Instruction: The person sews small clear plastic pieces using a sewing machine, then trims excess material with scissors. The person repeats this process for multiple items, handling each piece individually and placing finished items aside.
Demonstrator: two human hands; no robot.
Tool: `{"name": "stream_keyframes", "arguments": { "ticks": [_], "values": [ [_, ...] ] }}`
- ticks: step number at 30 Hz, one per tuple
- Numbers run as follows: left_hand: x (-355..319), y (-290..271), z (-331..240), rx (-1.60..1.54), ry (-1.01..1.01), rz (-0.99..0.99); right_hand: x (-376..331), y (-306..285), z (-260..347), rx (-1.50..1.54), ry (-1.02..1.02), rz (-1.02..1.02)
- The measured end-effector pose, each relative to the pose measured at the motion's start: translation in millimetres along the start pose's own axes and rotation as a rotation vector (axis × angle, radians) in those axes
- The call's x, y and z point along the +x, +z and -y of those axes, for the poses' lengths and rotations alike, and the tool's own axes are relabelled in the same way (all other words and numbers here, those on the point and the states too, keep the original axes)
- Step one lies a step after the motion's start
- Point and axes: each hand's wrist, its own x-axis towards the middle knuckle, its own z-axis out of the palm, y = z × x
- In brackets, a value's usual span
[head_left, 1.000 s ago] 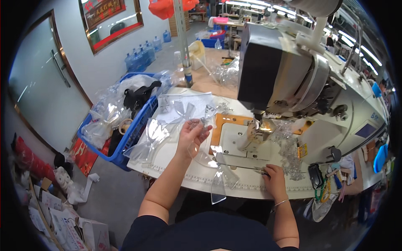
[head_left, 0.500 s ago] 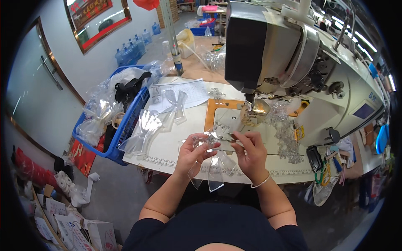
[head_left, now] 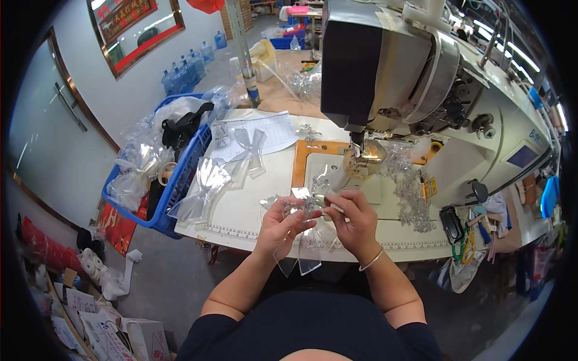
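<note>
Both my hands pinched one clear plastic bow.

My left hand (head_left: 282,224) and right hand (head_left: 355,221) gripped the bow (head_left: 306,240) between closed fingertips, its tails hanging below them, sewing machine (head_left: 397,78) just beyond.

The plastic bow (head_left: 299,240) was clear — glassy, see-through. The sewing machine (head_left: 415,78) was cream with a black end face, its plate (head_left: 304,157) framed in orange. The basket (head_left: 180,174) was bright blue — the bangle (head_left: 372,260) silver, the table (head_left: 253,204) off-white.
</note>
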Motion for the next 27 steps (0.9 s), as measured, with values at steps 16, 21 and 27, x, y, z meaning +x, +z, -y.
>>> {"name": "stream_keyframes", "arguments": {
  "ticks": [16,21,27],
  "values": [
    [4,0,-30,1.663,1.364,0.481,-10,-49,24,-0.205,-0.042,0.091],
    [3,5,-27,1.658,1.396,0.479,-6,-37,23,-0.27,-0.129,0.065],
    [1,4,-25,1.651,1.39,0.443,-11,-31,18,-0.067,0.013,0.001]
  ]
}}
